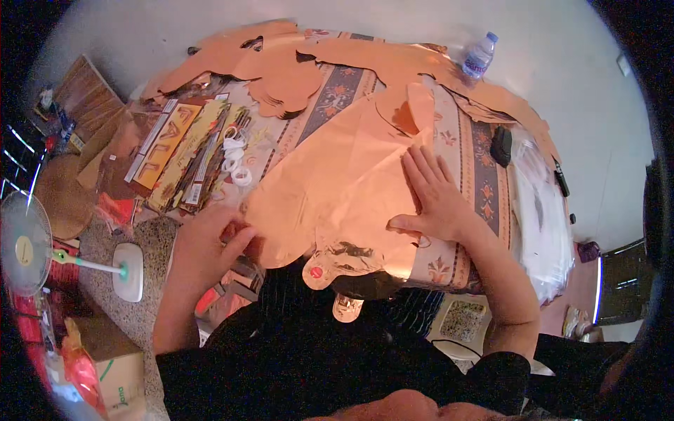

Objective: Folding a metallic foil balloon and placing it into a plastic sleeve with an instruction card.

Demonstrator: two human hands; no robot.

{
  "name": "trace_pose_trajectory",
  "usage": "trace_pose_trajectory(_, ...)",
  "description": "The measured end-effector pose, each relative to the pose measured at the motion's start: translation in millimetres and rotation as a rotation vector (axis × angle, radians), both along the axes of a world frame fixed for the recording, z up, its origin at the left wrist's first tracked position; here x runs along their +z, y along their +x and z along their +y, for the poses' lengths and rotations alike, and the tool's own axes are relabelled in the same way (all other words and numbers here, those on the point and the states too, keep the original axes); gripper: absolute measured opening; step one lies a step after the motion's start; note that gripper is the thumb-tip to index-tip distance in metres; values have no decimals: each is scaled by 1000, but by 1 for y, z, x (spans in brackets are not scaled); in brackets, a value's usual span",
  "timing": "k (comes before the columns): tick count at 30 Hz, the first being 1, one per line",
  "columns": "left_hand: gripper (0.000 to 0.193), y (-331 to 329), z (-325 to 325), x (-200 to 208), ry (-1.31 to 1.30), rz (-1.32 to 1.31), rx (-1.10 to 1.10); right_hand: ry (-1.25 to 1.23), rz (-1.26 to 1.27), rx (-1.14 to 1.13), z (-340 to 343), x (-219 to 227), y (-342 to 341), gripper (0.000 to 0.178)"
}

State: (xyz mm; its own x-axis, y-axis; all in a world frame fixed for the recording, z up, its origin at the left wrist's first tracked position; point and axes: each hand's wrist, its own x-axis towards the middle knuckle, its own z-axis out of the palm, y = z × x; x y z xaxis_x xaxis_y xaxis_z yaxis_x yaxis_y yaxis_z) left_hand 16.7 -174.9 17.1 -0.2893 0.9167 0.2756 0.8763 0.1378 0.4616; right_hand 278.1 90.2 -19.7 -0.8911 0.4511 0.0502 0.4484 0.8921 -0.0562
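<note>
A large copper-coloured foil balloon (337, 182), flat and uninflated, lies across the near part of a table with a patterned cloth (484, 189); its lower edge and a tab with a round red spot hang over the table's edge toward the person. The right hand (435, 196) rests flat on the balloon's right side, palm down, fingers spread and straight, gripping nothing. The left hand (210, 242) is at the balloon's left edge with its fingers curled in and its fingertips against the foil; whether they pinch the edge cannot be told.

More copper foil shapes (281, 70) lie piled across the far side of the table. To the left of the balloon sit long flat packets (175, 151) in yellow and red and some white rings (237, 163). A plastic water bottle (480, 56) stands at the far right corner, and a small black object (501, 145) lies near the right edge. On the floor to the left stands a fan (28, 245) with a white base.
</note>
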Motion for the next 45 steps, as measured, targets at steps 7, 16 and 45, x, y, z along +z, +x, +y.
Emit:
trace_pose_trajectory(7,19,13,-27,-29,-99,-385,306,-18,4,18,-1,6,-2,119)
trace_pose_trajectory(16,26,34,-10,-48,210,-737,282,-37,-20,4,1,3,1,118)
trace_pose_trajectory(45,25,99,95,-22,254,134,-729,-37,-6,29,1,3,2,118)
